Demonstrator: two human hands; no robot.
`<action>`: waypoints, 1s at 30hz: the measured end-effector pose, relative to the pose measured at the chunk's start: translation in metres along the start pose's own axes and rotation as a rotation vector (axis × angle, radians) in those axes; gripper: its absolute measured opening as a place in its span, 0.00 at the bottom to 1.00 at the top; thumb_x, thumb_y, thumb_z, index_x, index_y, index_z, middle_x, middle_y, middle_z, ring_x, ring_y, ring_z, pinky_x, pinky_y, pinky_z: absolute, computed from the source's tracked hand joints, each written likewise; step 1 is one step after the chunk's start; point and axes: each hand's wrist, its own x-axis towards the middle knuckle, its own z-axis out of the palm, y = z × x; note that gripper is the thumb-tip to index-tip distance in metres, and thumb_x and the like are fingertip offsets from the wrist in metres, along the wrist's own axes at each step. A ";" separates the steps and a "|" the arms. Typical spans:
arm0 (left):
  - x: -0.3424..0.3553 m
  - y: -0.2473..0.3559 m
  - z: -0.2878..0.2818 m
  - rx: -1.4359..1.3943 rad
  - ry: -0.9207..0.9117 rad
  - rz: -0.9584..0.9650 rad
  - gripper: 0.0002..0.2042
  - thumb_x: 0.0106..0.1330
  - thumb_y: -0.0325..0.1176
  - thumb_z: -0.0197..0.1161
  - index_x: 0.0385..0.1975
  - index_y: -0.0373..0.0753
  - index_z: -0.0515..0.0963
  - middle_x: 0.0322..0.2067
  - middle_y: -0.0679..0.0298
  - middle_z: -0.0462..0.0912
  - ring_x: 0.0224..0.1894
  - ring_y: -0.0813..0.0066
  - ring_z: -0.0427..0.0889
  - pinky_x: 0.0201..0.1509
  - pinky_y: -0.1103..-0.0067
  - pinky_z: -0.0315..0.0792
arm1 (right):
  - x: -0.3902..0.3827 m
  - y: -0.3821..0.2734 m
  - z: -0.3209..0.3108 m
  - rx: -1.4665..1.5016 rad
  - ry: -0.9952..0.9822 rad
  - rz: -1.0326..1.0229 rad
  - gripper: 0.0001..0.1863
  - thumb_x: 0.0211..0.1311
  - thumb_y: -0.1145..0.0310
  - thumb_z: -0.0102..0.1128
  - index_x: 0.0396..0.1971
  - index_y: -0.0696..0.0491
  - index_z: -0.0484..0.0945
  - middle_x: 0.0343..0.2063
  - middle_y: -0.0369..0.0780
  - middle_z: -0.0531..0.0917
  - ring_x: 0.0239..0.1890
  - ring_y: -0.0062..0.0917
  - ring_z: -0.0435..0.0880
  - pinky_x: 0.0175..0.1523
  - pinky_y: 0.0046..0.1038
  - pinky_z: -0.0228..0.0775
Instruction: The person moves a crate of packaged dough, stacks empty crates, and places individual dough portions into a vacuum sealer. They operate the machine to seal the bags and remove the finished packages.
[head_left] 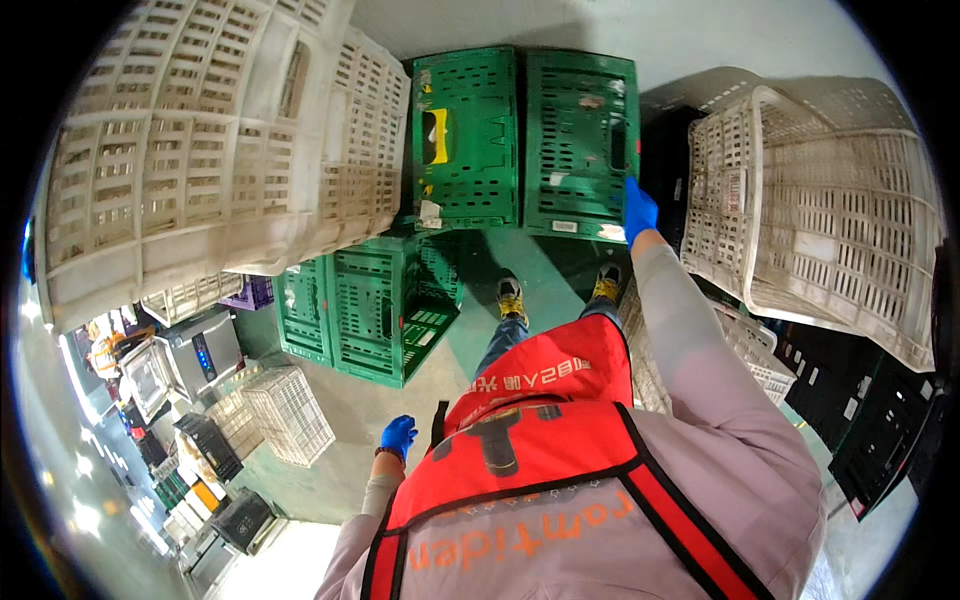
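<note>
My right hand (640, 208), in a blue glove, grips the right edge of a green slotted crate (575, 130) near its lower corner. A second green crate (470, 160) with a yellow part stands just left of it. My left hand (398, 436), also gloved blue, hangs at my side with loosely bent fingers and nothing in it. Below and left of the pair stand more green crates (365, 310). My red apron (530, 380) and my shoes (510, 300) show beneath me.
Large white crates (200, 150) rise at the upper left, with others (820, 220) at the right. Black crates (860, 430) line the lower right. Behind my left side are a white crate (285, 415), a grey machine (200, 350) and assorted stacked goods on the floor (350, 410).
</note>
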 end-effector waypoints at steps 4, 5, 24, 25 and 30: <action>0.008 0.013 -0.009 0.031 -0.045 0.110 0.15 0.56 0.34 0.55 0.43 0.41 0.70 0.34 0.66 0.77 0.30 0.73 0.76 0.28 0.81 0.66 | 0.036 0.018 -0.044 -0.251 0.036 -0.004 0.27 0.53 0.47 0.51 0.35 0.60 0.76 0.31 0.40 0.78 0.30 0.23 0.72 0.39 0.27 0.64; 0.015 0.014 -0.013 0.059 -0.067 0.200 0.15 0.57 0.33 0.54 0.44 0.40 0.69 0.36 0.65 0.76 0.32 0.72 0.76 0.29 0.79 0.67 | 0.039 0.019 -0.045 -0.298 0.037 -0.004 0.27 0.53 0.47 0.52 0.36 0.60 0.76 0.32 0.39 0.78 0.31 0.23 0.72 0.39 0.26 0.64; -0.008 0.088 -0.033 0.162 0.169 0.686 0.20 0.56 0.33 0.58 0.48 0.31 0.67 0.38 0.60 0.76 0.40 0.74 0.74 0.45 0.80 0.68 | -0.026 -0.177 0.022 -0.001 -0.343 -0.605 0.24 0.54 0.62 0.54 0.50 0.58 0.67 0.44 0.43 0.75 0.48 0.24 0.71 0.52 0.25 0.62; -0.015 0.092 -0.049 -0.015 0.151 0.726 0.20 0.57 0.33 0.57 0.48 0.31 0.67 0.38 0.60 0.76 0.40 0.74 0.74 0.44 0.80 0.68 | -0.104 -0.246 0.054 -0.071 -0.377 -0.847 0.21 0.55 0.66 0.53 0.48 0.58 0.68 0.41 0.40 0.76 0.45 0.21 0.72 0.50 0.22 0.63; -0.071 0.217 -0.071 -0.567 -0.034 0.892 0.19 0.58 0.33 0.56 0.49 0.34 0.66 0.41 0.62 0.74 0.37 0.75 0.75 0.38 0.82 0.69 | -0.246 -0.364 0.116 0.132 -0.899 -0.734 0.15 0.56 0.70 0.51 0.44 0.57 0.72 0.37 0.37 0.78 0.39 0.20 0.75 0.46 0.18 0.65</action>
